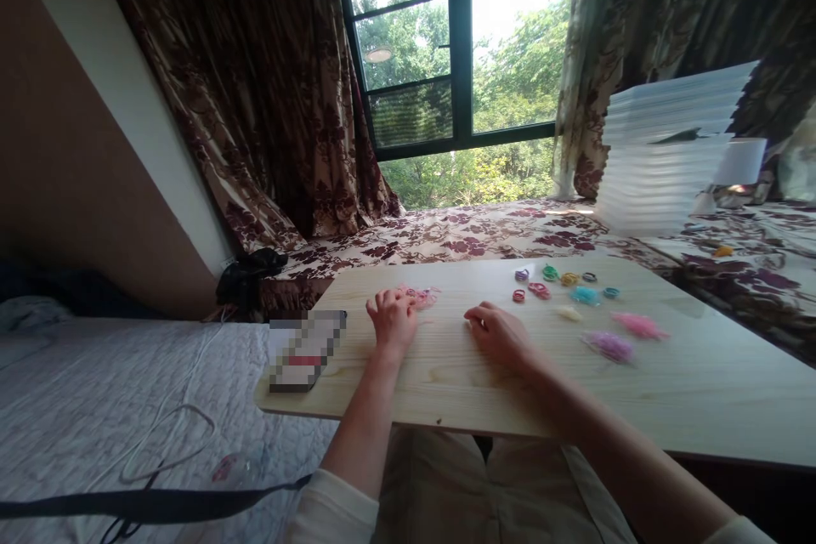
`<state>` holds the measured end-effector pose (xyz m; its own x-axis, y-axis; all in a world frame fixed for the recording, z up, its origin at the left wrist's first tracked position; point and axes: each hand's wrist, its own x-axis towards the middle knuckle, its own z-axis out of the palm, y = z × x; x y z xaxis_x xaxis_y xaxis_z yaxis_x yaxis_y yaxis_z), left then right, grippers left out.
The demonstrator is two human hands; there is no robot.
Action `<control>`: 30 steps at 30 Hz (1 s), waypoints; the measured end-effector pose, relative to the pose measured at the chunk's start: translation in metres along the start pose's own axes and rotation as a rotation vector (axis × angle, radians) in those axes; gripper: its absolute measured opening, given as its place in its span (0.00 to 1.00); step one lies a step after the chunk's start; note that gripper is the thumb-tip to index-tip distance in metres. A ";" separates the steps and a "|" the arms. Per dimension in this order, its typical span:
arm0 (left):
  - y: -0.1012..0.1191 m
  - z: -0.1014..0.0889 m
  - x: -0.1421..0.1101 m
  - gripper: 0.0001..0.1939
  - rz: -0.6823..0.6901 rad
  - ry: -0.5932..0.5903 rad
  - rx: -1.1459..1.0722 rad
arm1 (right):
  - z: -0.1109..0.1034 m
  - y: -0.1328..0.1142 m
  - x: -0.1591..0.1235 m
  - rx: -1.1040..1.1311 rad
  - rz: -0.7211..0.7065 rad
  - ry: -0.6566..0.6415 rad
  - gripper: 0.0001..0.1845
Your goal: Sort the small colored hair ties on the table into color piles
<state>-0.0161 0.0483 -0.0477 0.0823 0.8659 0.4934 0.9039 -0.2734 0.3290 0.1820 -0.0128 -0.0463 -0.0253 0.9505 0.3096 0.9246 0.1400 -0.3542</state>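
Observation:
My left hand [391,321] rests on the wooden board table with its fingers spread and bent, the tips at a small loose pile of pink bands [423,297]. To its right, my right hand [498,333] lies low over the tabletop with its fingers curled together. Whatever it may hold is hidden or too small to make out. Beyond my right hand sit small bundles of coloured bands: purple [522,275], red [539,291], green [549,272], yellow [569,279] and blue [611,292]. Loose heaps are turquoise [585,296], pink [640,325], violet [609,347] and cream [569,314].
A phone-like flat object [309,353], its screen blurred out, lies at the table's [701,391] left end. White stacked sheets [663,161] and a white lamp [739,161] stand on the flowered window ledge. A bed with a white cable [162,421] is at left.

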 end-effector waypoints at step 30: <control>0.006 0.008 0.034 0.12 0.108 -0.173 0.111 | -0.001 -0.002 -0.002 -0.032 -0.007 -0.007 0.15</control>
<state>-0.0044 0.0800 -0.0356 0.2429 0.8957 0.3726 0.9259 -0.3287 0.1865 0.1806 -0.0154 -0.0452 -0.0344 0.9514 0.3062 0.9360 0.1380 -0.3239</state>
